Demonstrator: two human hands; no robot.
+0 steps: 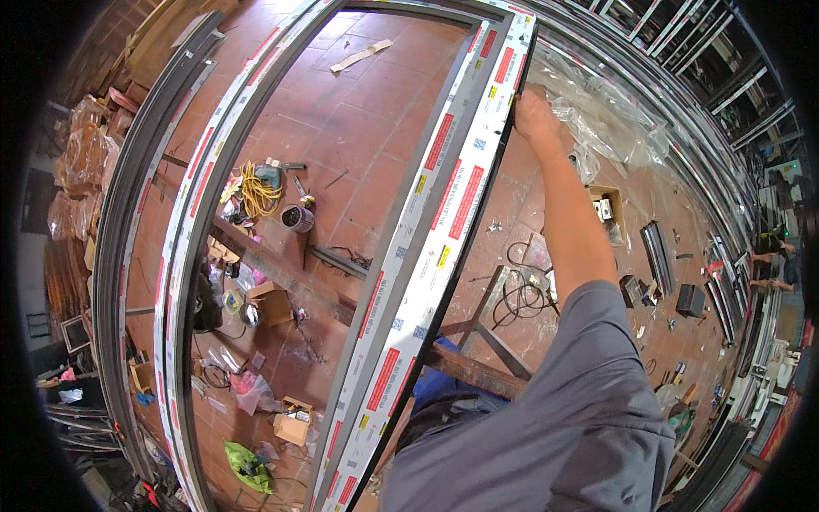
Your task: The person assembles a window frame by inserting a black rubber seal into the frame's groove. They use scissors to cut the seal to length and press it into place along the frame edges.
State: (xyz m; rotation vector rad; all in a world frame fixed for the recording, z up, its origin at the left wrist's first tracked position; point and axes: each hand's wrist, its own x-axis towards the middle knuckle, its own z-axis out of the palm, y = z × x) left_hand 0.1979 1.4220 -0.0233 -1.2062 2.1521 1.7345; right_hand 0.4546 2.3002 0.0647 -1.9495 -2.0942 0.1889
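Observation:
A large rectangular metal frame (431,256), covered in white protective film with red and yellow labels, lies raised across the view. My right arm, in a grey short sleeve, reaches to its far right corner. There my right hand (539,119) is closed against the frame's black outer edge. The fingers are bent in at that edge, and their tips are partly hidden. My left hand is out of view.
Dark metal trestle bars (294,277) run beneath the frame. On the tiled floor lie a yellow coiled cord (260,189), a tin can (297,218), cardboard boxes (271,303) and black cable (522,299). Long profiles (128,222) stand left; plastic sheeting (614,128) lies right.

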